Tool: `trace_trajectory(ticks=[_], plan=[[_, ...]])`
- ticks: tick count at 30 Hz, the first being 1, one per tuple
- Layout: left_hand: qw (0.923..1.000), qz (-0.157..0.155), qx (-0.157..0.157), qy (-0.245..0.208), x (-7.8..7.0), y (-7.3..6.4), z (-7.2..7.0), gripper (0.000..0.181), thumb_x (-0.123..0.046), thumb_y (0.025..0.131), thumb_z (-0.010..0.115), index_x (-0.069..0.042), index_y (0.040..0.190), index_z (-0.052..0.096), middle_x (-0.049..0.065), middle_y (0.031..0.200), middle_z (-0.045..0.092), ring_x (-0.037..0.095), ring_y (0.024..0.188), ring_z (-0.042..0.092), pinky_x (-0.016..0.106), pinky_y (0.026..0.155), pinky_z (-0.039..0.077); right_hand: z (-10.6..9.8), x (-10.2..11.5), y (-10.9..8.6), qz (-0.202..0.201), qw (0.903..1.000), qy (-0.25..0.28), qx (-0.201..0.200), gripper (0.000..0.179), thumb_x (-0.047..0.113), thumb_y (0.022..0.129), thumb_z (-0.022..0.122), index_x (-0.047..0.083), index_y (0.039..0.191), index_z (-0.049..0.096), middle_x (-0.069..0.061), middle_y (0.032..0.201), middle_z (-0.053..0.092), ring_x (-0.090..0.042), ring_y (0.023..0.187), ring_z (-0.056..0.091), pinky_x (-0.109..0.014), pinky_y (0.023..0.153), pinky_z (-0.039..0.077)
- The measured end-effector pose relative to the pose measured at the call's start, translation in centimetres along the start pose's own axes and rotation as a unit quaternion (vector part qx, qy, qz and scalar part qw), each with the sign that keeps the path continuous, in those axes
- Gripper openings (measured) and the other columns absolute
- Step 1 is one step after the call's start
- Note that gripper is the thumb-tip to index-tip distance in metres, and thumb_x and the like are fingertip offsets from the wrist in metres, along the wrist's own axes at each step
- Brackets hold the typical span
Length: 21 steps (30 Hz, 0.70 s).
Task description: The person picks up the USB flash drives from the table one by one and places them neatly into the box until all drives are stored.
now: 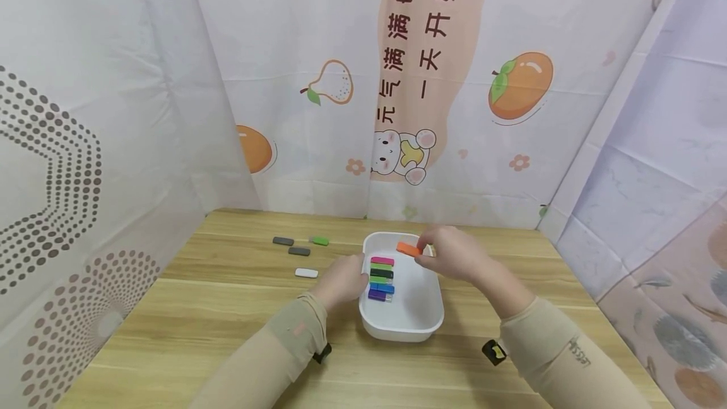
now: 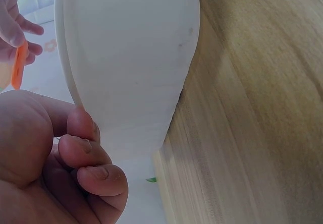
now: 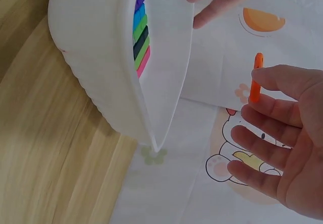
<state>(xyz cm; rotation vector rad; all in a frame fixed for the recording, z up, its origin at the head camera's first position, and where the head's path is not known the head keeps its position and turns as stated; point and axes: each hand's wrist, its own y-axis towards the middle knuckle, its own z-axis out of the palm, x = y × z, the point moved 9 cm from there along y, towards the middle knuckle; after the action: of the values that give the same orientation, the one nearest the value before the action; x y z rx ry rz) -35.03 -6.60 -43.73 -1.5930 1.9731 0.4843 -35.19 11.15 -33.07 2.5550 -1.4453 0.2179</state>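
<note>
An orange USB flash drive is pinched between the thumb and index finger of my right hand, above the far part of a white plastic box. In the right wrist view, the other fingers of that hand spread away from the orange drive. My left hand grips the box's left rim, its fingers curled at the edge in the left wrist view. Inside the box, along its left side, a column of flash drives runs from a pink one through green, black and blue ones to a purple one.
Left of the box on the wooden table lie a white flash drive, two dark grey ones and a green one. Printed curtains hang behind and beside the table. Each wrist carries a dark strap piece.
</note>
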Motion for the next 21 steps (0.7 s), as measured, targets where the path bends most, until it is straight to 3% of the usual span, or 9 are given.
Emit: trace_trajectory(ticks=[9, 17, 21], plan=[[1.0000, -0.007, 0.001, 0.004, 0.0, 0.0, -0.1, 0.045, -0.015, 0.103, 0.055, 0.002, 0.144, 0.051, 0.016, 0.127, 0.066, 0.020, 0.090, 0.062, 0.040, 0.085, 0.055, 1.3, 1.6, -0.1, -0.033, 0.9988, -0.026, 0.023, 0.013, 0.029, 0.087, 0.080, 0.017, 0.091, 0.076, 0.005, 0.092, 0.068, -0.014, 0.078, 0.057, -0.032, 0.068, 0.051], [1.0000, -0.007, 0.002, 0.000, 0.0, 0.1, 0.0, 0.046, -0.015, 0.103, 0.056, 0.002, 0.145, 0.051, 0.017, 0.127, 0.065, 0.020, 0.089, 0.062, 0.039, 0.083, 0.055, 4.0, 1.6, 0.0, 0.002, 0.9978, -0.015, 0.065, 0.016, 0.030, 0.085, 0.083, 0.019, 0.096, 0.076, 0.003, 0.097, 0.070, -0.014, 0.077, 0.057, -0.028, 0.064, 0.051], [1.0000, -0.007, 0.001, 0.003, 0.0, 0.0, 0.0, 0.046, -0.015, 0.103, 0.056, 0.002, 0.145, 0.051, 0.016, 0.127, 0.066, 0.019, 0.088, 0.062, 0.038, 0.081, 0.055, 5.1, 1.8, 0.0, -0.002, 0.9969, -0.012, 0.077, 0.014, 0.030, 0.086, 0.083, 0.020, 0.093, 0.076, 0.002, 0.099, 0.071, -0.014, 0.074, 0.057, -0.030, 0.065, 0.051]])
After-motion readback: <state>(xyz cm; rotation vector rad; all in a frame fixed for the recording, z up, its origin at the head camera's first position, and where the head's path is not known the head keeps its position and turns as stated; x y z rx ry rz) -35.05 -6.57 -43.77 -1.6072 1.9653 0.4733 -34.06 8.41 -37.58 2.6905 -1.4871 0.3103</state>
